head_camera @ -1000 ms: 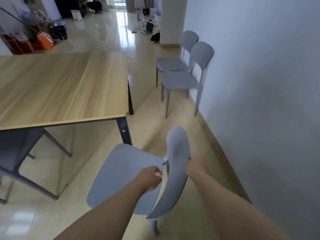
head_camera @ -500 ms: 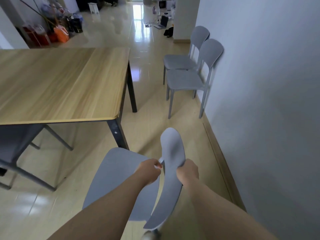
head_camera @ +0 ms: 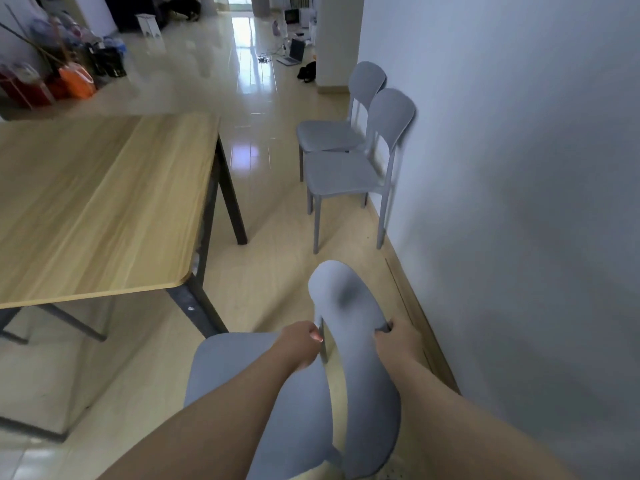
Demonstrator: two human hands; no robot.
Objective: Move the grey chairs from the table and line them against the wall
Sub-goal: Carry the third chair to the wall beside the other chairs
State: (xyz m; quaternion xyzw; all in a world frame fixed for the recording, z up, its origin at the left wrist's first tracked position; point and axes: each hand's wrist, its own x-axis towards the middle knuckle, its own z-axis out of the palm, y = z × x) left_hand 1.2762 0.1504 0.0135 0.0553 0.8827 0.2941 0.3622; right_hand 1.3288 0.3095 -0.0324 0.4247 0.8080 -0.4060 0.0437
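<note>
Legs of the nearest grey chair [head_camera: 294, 403] were cut off below — we saw only seat and backrest. Our left hand [head_camera: 300, 344] and right hand [head_camera: 398, 336] reached forward, fingers closed around the backrest's two uprights. We counted three chairs; two others [head_camera: 341, 176] stood against the wall [head_camera: 519, 168], beside the bench [head_camera: 104, 202].

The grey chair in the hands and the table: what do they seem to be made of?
Chair: probably moulded plastic, matte; seat and back are smooth, rounded and of one even grey. Table: top with light wood grain, perhaps laminate, slight sheen; dark legs, likely painted metal.
</note>
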